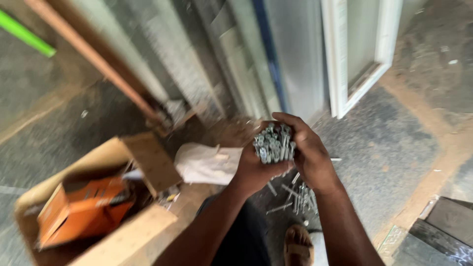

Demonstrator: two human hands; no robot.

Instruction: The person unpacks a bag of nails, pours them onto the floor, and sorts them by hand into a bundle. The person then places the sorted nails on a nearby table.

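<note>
Under me is a rough grey floor (389, 148) with sandy brown streaks running along its far right side and across the left. Ahead, long metal sheets and profiles (236, 59) lean upright, with a white window frame (340, 64) standing beside them on the right, a brown pole (93, 59) slanting in from the upper left and a green rod (24, 33) at the top left corner. At lower left sits an open cardboard box (148, 162) with an orange tool case (81, 209) inside it, and a crumpled white bag (204, 165) lies just beside the box. Dark slabs (443, 226) fill the lower right corner. The box and bag close off my left side; the open floor lies to my right, between my arms and the sandy strip. My sandalled foot (298, 246) shows below my arms, near some loose screws (295, 197) scattered on the floor. Both my hands are raised in front of me, cupped together around a bundle of metal screws (274, 144), heads pointing up. My left hand (253, 170) cradles the bundle from below and the side, fingers curled close, and my right hand (310, 152) wraps over it from the other side, clenched around the same bundle.
</note>
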